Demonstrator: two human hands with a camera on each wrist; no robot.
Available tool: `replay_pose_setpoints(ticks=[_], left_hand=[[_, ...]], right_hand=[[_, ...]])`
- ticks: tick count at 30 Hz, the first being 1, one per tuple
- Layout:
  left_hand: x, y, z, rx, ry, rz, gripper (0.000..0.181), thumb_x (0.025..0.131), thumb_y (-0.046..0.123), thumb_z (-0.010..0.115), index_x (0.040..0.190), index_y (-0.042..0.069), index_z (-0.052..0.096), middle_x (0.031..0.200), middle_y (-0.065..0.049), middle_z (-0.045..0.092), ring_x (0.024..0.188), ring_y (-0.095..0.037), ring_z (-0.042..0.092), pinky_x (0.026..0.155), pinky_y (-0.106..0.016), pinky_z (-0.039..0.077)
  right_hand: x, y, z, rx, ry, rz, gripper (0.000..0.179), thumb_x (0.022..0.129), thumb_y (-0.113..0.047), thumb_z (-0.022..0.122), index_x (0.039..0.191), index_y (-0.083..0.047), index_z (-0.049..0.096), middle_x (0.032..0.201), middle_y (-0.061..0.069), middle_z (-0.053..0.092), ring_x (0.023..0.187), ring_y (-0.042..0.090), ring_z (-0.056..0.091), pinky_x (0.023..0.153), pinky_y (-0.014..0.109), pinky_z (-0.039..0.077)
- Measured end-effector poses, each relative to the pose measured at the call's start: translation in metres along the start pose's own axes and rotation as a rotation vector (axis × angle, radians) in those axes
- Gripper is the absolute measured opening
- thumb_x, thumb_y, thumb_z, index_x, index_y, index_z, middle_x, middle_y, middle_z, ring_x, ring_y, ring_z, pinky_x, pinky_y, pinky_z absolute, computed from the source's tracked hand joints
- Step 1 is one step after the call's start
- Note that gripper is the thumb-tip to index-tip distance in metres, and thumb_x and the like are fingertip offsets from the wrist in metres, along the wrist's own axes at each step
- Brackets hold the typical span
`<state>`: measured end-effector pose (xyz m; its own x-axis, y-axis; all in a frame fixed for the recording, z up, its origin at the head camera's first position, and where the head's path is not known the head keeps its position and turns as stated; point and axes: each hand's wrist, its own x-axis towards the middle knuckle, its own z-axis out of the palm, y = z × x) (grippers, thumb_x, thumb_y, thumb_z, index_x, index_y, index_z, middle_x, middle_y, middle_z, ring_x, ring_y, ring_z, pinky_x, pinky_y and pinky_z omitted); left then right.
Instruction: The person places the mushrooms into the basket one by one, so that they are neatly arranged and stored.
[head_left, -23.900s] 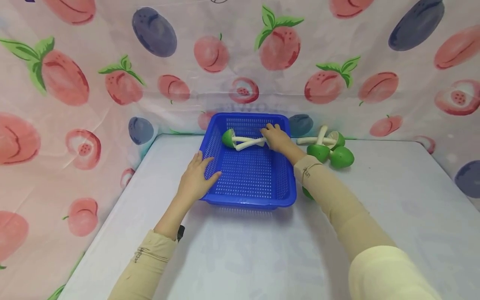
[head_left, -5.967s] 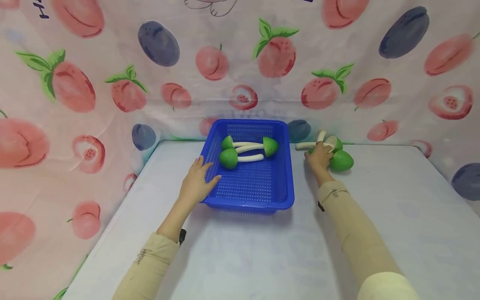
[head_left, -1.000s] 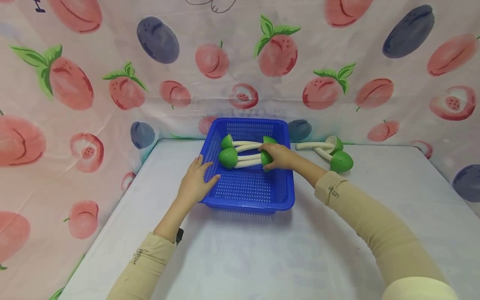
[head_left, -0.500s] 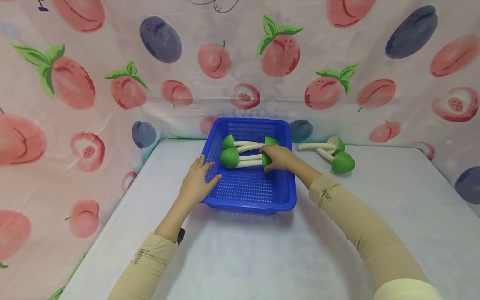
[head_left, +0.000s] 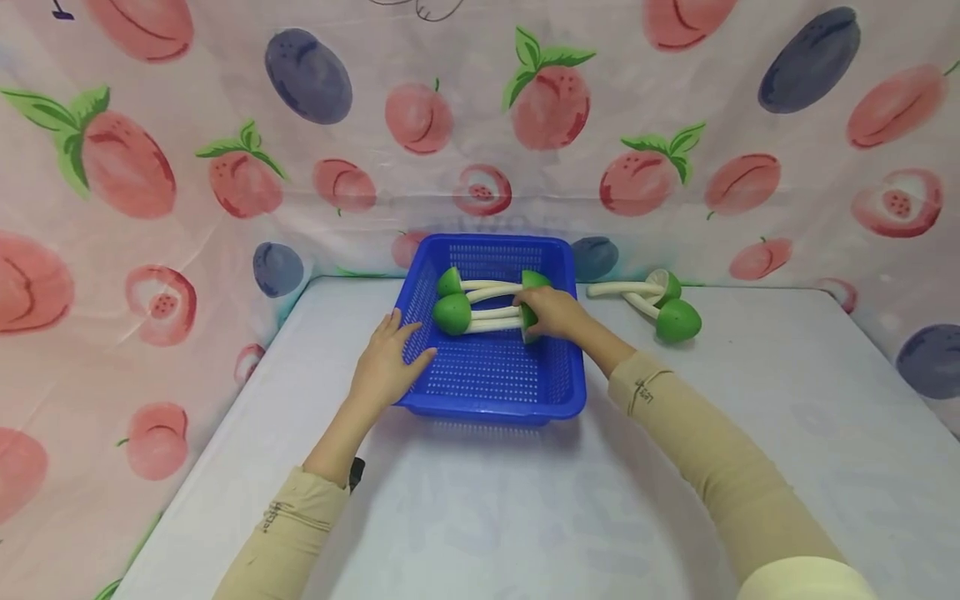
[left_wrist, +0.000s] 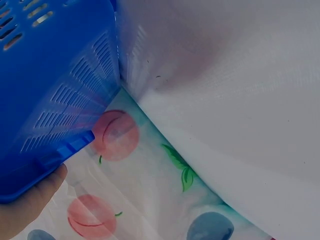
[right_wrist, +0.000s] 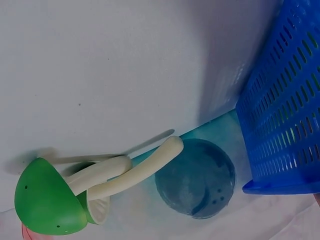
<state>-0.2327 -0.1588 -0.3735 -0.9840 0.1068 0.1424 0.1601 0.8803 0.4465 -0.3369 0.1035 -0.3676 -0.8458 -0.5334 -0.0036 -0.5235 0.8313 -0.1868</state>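
Inside a blue plastic basket (head_left: pixel 480 407) lie several toy mushrooms with green caps and white stems. Two caps, one of them this mushroom (head_left: pixel 452 314), face left, with the stems side by side. My right hand (head_left: pixel 555 315) reaches over the basket's right wall and grips the green cap of a mushroom (head_left: pixel 529 325) there, partly covering it. Just behind is another mushroom's cap (head_left: pixel 536 278). My left hand (head_left: pixel 386 358) rests on the left rim, fingers straight and thumb spread over the inside. In the left wrist view, a finger (left_wrist: pixel 42 192) lies along the rim.
Right of the basket, two more mushrooms lie crossed on the white table (head_left: pixel 480 517), one with its cap (head_left: pixel 678 321) toward the front. A fruit-print cloth (head_left: pixel 480 125) hangs behind the table and along its left side.
Since six seconds ago, my right hand has carried a mushroom from the pile on the right into the basket. Over the last second it stays at that cap; my left hand keeps its place.
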Motion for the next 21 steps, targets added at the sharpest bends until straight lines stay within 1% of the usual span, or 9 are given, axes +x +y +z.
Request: replay_pose_setpoints(ticks=[4,8,14,21], left_hand=[[0.0,-0.0005,0.0003,0.002,0.004,0.004,0.058,0.092,0.04,0.056,0.137,0.004,0.047,0.152,-0.025,0.023,0.144,-0.039,0.017,0.112,-0.057,0.024],[0.0002,-0.0013,0.0008,0.004,0.009,0.007,0.058,0.092,0.04,0.056,0.137,0.004,0.048,0.152,-0.025,0.023,0.144,-0.039,0.017,0.112,-0.057,0.024],[-0.0021,-0.002,0.0008,0.005,0.006,-0.007,0.058,0.092,0.039,0.056,0.137,0.004,0.047,0.152,-0.025,0.023,0.144,-0.039,0.017,0.113,-0.057,0.023],[-0.0012,0.0005,0.0007,0.011,0.008,0.001,0.058,0.092,0.039,0.056,0.137,0.004,0.047,0.152,-0.026,0.023,0.143,-0.04,0.017,0.112,-0.058,0.023]], right_hand=[[-0.0004,0.0003,0.0001,-0.006,0.006,-0.013,0.056,0.075,-0.018,0.08,0.124,-0.006,0.058,0.128,0.014,0.059,0.116,0.032,0.056,0.094,0.049,0.048],[-0.0008,0.0005,0.0001,-0.019,0.011,-0.03,0.052,0.076,-0.018,0.078,0.123,-0.007,0.059,0.131,0.015,0.057,0.118,0.034,0.055,0.094,0.051,0.047],[-0.0001,-0.0003,0.0016,-0.015,-0.003,-0.053,0.049,0.078,-0.02,0.077,0.122,-0.009,0.06,0.13,0.014,0.057,0.12,0.035,0.053,0.095,0.052,0.047],[-0.0014,0.002,0.0011,0.002,0.021,-0.039,0.047,0.079,-0.025,0.076,0.121,-0.009,0.062,0.129,0.013,0.058,0.119,0.034,0.053,0.095,0.052,0.047]])
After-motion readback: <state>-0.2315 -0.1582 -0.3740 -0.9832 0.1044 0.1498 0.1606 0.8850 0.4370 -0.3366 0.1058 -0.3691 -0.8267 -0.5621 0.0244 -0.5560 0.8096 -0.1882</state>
